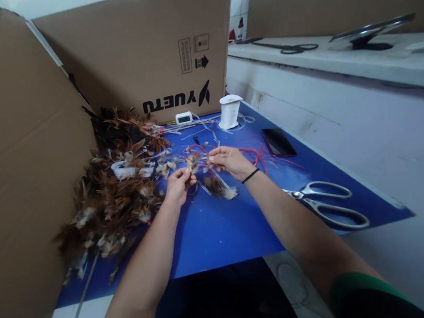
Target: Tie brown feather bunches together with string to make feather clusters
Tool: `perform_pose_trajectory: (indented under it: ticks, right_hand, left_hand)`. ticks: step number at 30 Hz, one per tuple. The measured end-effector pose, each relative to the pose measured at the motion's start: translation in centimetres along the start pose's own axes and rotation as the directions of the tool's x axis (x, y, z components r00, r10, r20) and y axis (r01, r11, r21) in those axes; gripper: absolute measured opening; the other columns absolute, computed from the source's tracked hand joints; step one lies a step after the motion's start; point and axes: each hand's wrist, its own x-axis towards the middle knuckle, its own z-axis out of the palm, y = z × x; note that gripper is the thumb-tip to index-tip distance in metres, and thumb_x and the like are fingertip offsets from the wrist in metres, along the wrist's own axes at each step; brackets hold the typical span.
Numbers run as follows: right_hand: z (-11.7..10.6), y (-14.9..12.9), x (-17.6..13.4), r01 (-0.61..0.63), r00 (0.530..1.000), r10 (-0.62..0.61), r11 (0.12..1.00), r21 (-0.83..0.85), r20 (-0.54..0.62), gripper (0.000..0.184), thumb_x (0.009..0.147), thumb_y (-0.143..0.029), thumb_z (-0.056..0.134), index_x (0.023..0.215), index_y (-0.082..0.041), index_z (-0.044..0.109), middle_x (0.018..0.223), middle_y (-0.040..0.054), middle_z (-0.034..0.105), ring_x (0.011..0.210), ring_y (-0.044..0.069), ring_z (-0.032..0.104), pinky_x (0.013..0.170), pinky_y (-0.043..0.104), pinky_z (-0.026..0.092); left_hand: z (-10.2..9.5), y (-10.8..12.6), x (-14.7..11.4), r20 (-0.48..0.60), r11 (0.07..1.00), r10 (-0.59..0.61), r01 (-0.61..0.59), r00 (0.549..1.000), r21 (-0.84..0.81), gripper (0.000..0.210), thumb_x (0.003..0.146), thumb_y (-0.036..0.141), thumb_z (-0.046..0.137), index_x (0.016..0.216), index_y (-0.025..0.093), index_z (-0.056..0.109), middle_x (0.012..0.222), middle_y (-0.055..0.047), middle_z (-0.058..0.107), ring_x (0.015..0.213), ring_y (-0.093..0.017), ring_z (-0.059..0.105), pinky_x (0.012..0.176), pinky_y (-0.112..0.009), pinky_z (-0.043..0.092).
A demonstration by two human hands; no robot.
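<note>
Feather tuft (pixel 192 162), in our head view, is pinched by our left hand (pixel 180 185) above the blue table (pixel 221 239); our right hand (pixel 229 160) closes just right of it, perhaps on something fine. We judge it light, soft, crushable: best held by its base.

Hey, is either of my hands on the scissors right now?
No, the scissors lie on the blue tabletop, while your left hand and right hand are both at a small feather tuft.
</note>
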Motion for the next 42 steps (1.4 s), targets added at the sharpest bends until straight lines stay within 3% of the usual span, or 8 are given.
perform_pose_trajectory:
  ticks: [6, 12, 18, 23, 31, 34, 37, 42]
  right_hand:
    - [-0.3, -0.2, 0.1, 0.089, 0.996, -0.091, 0.994, 0.066, 0.014, 0.032, 0.058, -0.029, 0.075, 0.080, -0.016, 0.057, 0.064, -0.0005, 0.065, 0.059, 0.011, 0.061, 0.047, 0.019, 0.041]
    - [0.3, -0.6, -0.5, 0.142, 0.985, -0.146, 0.988, 0.055, 0.091, 0.033, 0.059, -0.033, 0.074, 0.084, -0.016, 0.058, 0.064, -0.0032, 0.062, 0.059, 0.009, 0.058, 0.049, 0.020, 0.043]
    - [0.4, -0.1, -0.4, 0.168, 0.968, -0.170, 0.985, 0.028, 0.187, 0.032, 0.061, -0.029, 0.073, 0.086, -0.016, 0.059, 0.067, -0.0028, 0.063, 0.056, 0.008, 0.056, 0.051, 0.020, 0.044]
    - [0.7, 0.2, -0.3, 0.161, 0.966, -0.162, 0.987, 0.022, 0.201, 0.030, 0.061, -0.028, 0.073, 0.084, -0.015, 0.059, 0.065, -0.0032, 0.062, 0.055, 0.007, 0.054, 0.051, 0.020, 0.044]
    - [1.4, 0.1, -0.6, 0.136, 0.983, -0.136, 0.991, 0.008, 0.119, 0.025, 0.060, -0.024, 0.072, 0.079, -0.015, 0.059, 0.064, -0.0021, 0.061, 0.055, 0.009, 0.056, 0.048, 0.020, 0.043]
    - [1.4, -0.3, -0.9, 0.015, 0.995, -0.015, 1.000, -0.002, 0.097, 0.027, 0.062, -0.023, 0.072, 0.085, -0.016, 0.060, 0.069, -0.0003, 0.063, 0.060, 0.011, 0.058, 0.046, 0.019, 0.043]
    - [1.4, -0.4, -1.0, -0.088, 0.982, 0.097, 0.994, -0.061, 0.164, 0.022, 0.065, -0.025, 0.070, 0.083, -0.015, 0.063, 0.072, 0.0019, 0.064, 0.062, 0.011, 0.058, 0.043, 0.017, 0.042]
    - [1.8, 0.5, -0.6, 0.025, 0.986, -0.004, 0.992, -0.124, 0.167, 0.018, 0.064, -0.027, 0.070, 0.074, -0.012, 0.064, 0.060, -0.0007, 0.061, 0.048, 0.006, 0.050, 0.039, 0.017, 0.038]
  left_hand:
    - [0.2, 0.4, -0.5, 0.017, 0.998, 0.064, -0.064, 0.998, -0.012, 0.027, 0.059, 0.029, 0.078, 0.068, 0.013, 0.058, 0.061, 0.000, 0.060, 0.042, -0.004, 0.048, 0.039, -0.015, 0.038]
    - [1.3, 0.5, -1.6, 0.125, 0.999, -0.040, 0.041, 0.991, -0.010, 0.025, 0.062, 0.027, 0.076, 0.069, 0.013, 0.057, 0.080, -0.003, 0.065, 0.044, -0.003, 0.050, 0.037, -0.014, 0.038]
    - [1.5, 0.4, -1.5, 0.032, 0.992, -0.111, 0.113, 0.993, -0.058, 0.014, 0.067, 0.016, 0.073, 0.069, 0.013, 0.059, 0.067, -0.001, 0.063, 0.060, -0.009, 0.063, 0.048, -0.014, 0.047]
    - [1.5, 0.2, -1.3, 0.024, 0.995, -0.052, 0.054, 0.998, -0.089, 0.010, 0.069, 0.012, 0.071, 0.066, 0.010, 0.061, 0.065, -0.004, 0.065, 0.063, -0.009, 0.064, 0.065, -0.017, 0.053]
    - [1.4, 0.1, -1.0, -0.003, 0.995, 0.008, -0.008, 1.000, -0.104, 0.010, 0.065, 0.012, 0.074, 0.066, 0.009, 0.064, 0.065, -0.005, 0.067, 0.063, -0.009, 0.065, 0.065, -0.017, 0.053]
    - [1.3, 0.0, -0.8, -0.006, 0.993, 0.050, -0.050, 0.999, -0.110, 0.015, 0.060, 0.015, 0.078, 0.065, 0.010, 0.064, 0.062, -0.003, 0.067, 0.061, -0.009, 0.064, 0.063, -0.017, 0.052]
    - [1.2, -0.1, -0.8, 0.022, 0.992, 0.092, -0.090, 0.995, -0.093, 0.022, 0.056, 0.021, 0.081, 0.064, 0.011, 0.064, 0.062, -0.003, 0.067, 0.060, -0.009, 0.064, 0.061, -0.017, 0.051]
    - [1.2, -0.1, -0.9, 0.055, 0.991, 0.126, -0.122, 0.991, -0.058, 0.031, 0.049, 0.029, 0.084, 0.065, 0.011, 0.065, 0.063, -0.003, 0.067, 0.061, -0.009, 0.064, 0.062, -0.017, 0.051]
